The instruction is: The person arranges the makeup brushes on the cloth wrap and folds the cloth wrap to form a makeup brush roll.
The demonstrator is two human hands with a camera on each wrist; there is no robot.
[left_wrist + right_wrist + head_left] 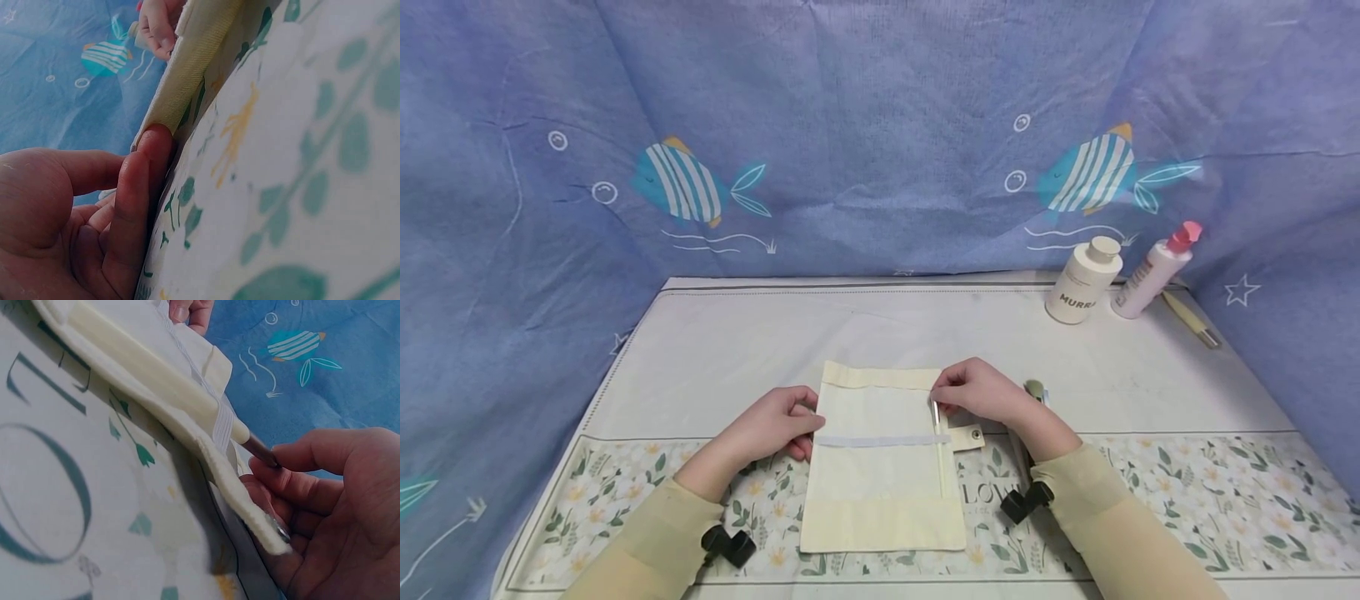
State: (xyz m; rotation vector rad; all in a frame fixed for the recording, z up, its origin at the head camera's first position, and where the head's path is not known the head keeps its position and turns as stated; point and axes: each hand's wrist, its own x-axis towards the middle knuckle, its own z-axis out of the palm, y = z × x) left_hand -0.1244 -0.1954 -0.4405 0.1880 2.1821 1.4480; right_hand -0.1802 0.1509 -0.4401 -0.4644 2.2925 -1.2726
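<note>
A cream fabric brush roll (880, 471) lies unfolded, with a pale elastic band (872, 441) across its middle. My left hand (782, 425) pinches its left edge between thumb and fingers; in the left wrist view a fingertip (155, 140) reaches under the fabric. Along the right side of the roll, a makeup brush with a cream handle (150, 372) runs beneath the band. My right hand (981, 390) pinches this brush by its metal ferrule (259, 449), and its bristles are hidden in the fingers. A short strap with a metal snap (976, 434) sticks out on the right.
Partly under my right forearm lies another brush with greenish bristles (1034, 388). A white bottle (1082, 282) and a pink-capped bottle (1153, 275) stand at the back right, with a cream-handled brush (1187, 315) beside them. Blue fish-print cloth (880, 150) hangs behind the table.
</note>
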